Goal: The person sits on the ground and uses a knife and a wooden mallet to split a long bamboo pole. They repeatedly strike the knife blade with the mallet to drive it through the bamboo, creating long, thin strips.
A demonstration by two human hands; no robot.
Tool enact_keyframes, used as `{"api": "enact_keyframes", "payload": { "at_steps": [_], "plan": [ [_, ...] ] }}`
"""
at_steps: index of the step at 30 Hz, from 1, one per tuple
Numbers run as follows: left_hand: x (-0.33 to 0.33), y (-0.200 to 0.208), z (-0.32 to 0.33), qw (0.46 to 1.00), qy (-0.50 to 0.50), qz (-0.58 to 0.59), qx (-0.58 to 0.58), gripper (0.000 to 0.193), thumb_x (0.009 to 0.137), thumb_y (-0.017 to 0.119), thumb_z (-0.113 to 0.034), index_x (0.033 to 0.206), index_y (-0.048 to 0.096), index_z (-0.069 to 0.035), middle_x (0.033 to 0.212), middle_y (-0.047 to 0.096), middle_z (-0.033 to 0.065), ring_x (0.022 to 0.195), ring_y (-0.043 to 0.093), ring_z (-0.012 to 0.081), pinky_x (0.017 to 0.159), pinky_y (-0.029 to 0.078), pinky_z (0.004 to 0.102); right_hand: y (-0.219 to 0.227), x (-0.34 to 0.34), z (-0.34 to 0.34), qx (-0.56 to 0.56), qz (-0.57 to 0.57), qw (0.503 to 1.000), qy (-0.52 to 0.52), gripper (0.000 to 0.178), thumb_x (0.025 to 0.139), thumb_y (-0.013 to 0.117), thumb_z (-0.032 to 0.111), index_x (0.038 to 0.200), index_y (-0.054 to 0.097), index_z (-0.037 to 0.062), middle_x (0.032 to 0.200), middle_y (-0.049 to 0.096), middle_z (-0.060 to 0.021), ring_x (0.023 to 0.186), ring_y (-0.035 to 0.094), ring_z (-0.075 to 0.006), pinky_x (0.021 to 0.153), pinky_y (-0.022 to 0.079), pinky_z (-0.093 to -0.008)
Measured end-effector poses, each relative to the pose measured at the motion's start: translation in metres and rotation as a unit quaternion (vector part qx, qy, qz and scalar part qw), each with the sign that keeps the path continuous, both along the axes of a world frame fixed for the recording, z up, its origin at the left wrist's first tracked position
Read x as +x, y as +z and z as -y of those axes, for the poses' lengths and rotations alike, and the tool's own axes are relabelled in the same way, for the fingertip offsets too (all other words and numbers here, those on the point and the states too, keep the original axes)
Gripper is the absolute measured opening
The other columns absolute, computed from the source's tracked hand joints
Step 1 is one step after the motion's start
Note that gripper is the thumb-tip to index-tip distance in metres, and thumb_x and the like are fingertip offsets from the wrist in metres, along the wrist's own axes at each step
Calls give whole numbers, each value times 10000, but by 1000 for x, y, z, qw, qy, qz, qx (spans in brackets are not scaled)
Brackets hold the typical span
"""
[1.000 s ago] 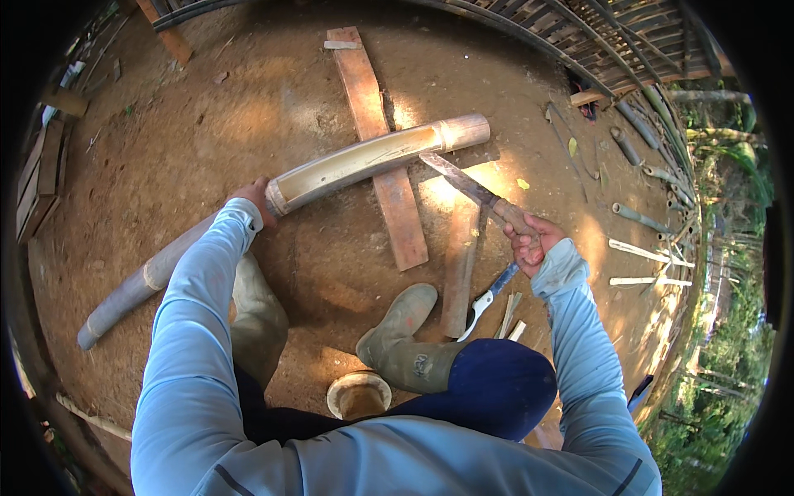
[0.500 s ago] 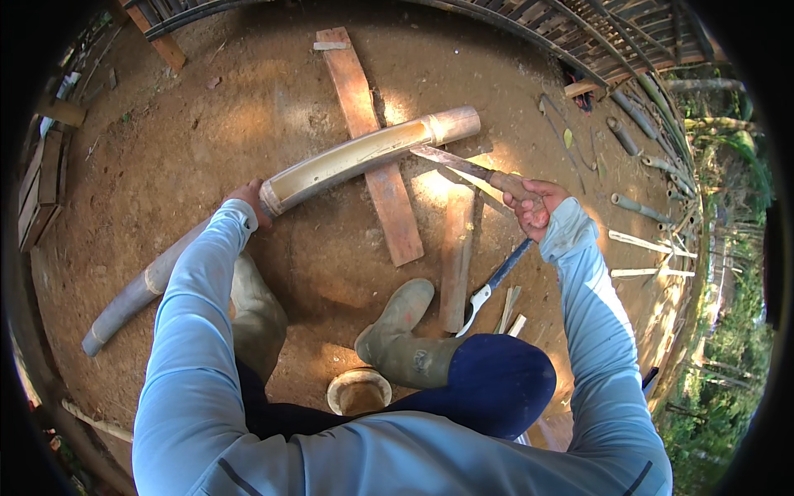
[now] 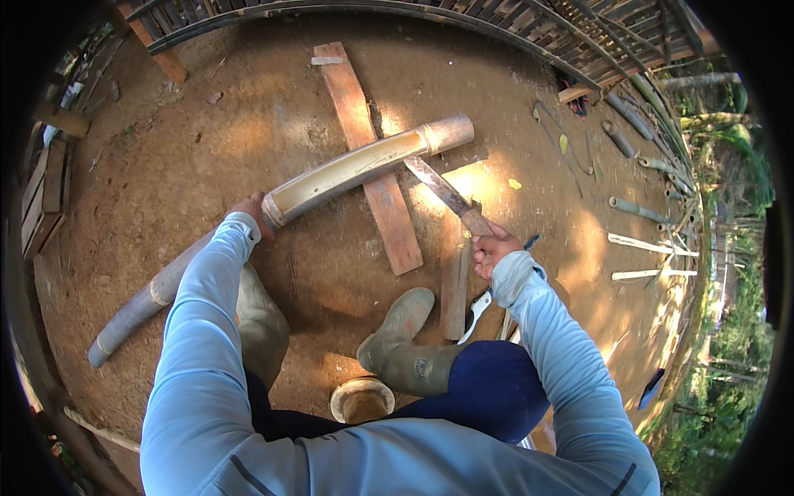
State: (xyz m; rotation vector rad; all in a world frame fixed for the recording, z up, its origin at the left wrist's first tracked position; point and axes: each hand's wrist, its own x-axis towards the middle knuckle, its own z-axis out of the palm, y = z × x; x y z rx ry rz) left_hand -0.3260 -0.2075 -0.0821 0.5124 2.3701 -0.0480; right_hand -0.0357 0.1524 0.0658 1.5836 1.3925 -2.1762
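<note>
Lying across flat reddish-brown wooden plank (image 3: 393, 221), long grey bamboo pole (image 3: 351, 170) is showing one section opened, end sections left whole; left hand's (image 3: 251, 212) fingers are gripping pole, right hand's (image 3: 494, 250) holding wood-handled steel machete (image 3: 442, 188).

Bamboo pole (image 3: 351, 172), one stretch concealed behind left grip (image 3: 252, 212); knife (image 3: 442, 185), handle end enclosed by right grip (image 3: 494, 250); white-handled tool (image 3: 477, 316), midsection behind right sleeve (image 3: 566, 355); slatted structure (image 3: 529, 26), cut by upper picture edge; white speck (image 3: 451, 63), ground's (image 3: 190, 140) far edge, too small to identify.
</note>
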Motion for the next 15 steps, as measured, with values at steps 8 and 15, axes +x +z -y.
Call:
{"api": "enact_keyframes", "payload": {
  "at_steps": [8,15],
  "plan": [
    [-6,-7,-1,1000,-7,7,10,974,524,848,-323,1342,372,-92,1262,545,174,1171,529,321,979,442,393,-19,0,62,-100,-38,991,-81,235,855,615,93,1035,469,127,735,485,-34,566,483,-148,446,416,-308],
    [-6,-10,5,1000,2,14,18,984,518,847,-321,1346,370,-88,1227,570,174,1148,545,333,972,448,397,-41,-13,96,-66,-65,991,-95,279,856,628,89,1081,468,128,741,474,-36,556,481,-153,434,421,-345]
  ]
}}
